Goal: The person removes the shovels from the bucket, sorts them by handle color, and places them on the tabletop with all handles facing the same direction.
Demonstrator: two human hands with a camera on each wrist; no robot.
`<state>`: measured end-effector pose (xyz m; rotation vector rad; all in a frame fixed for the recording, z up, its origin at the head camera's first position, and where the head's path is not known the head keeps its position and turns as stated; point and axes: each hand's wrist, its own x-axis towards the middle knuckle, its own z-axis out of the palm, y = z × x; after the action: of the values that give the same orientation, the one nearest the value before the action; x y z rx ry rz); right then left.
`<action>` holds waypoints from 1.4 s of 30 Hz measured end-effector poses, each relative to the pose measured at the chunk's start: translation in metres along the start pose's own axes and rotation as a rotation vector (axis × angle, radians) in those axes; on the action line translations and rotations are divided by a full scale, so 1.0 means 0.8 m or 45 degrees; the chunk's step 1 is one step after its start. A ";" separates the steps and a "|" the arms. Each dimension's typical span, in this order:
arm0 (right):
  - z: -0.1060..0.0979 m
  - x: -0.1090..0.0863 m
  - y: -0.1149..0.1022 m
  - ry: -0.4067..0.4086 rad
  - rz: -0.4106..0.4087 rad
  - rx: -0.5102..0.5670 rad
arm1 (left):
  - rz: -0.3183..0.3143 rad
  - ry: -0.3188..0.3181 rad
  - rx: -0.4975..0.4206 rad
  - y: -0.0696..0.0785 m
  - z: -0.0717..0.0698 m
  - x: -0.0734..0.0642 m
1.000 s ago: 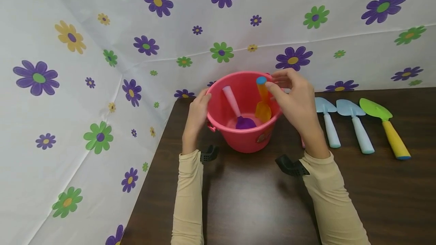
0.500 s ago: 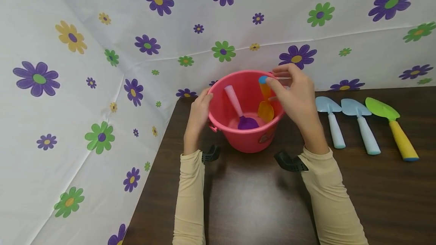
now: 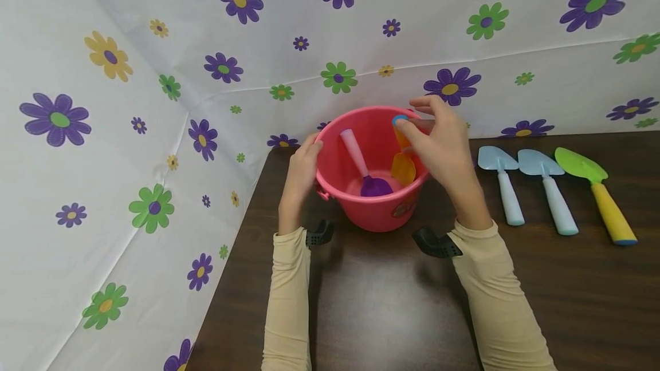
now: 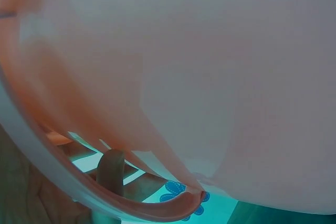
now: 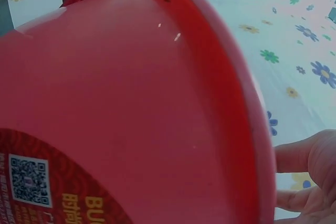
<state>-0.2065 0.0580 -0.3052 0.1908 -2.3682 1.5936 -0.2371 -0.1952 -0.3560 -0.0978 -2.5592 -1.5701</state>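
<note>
Brown tabletop (image 3: pixel 381 302) stretches beneath a pink bucket (image 3: pixel 361 213), the left hand (image 3: pixel 301 173) with curled fingers gripping its left rim, the right hand (image 3: pixel 444 141) over its right rim. Three trowels (image 3: pixel 554 196) lie right of the bucket; inside it a purple scoop (image 3: pixel 375 187) leans left of an orange shovel (image 3: pixel 404 170), whose blue end the right thumb overlaps, though I cannot tell whether the half-hidden fingers grasp it.
</note>
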 end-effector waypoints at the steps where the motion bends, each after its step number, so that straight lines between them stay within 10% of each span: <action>1: 0.001 0.001 0.001 -0.008 -0.005 -0.007 | 0.001 0.000 -0.001 0.000 0.000 0.000; 25: 0.028 0.010 0.013 -0.180 -0.263 -0.390 | 0.002 -0.004 0.001 0.003 0.002 0.000; 42: 0.032 0.003 0.003 -0.598 -0.243 -0.467 | -0.009 0.000 0.002 -0.001 0.001 0.000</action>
<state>-0.2133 0.0352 -0.3154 0.7563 -2.8317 1.0896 -0.2373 -0.1948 -0.3567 -0.0892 -2.5636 -1.5704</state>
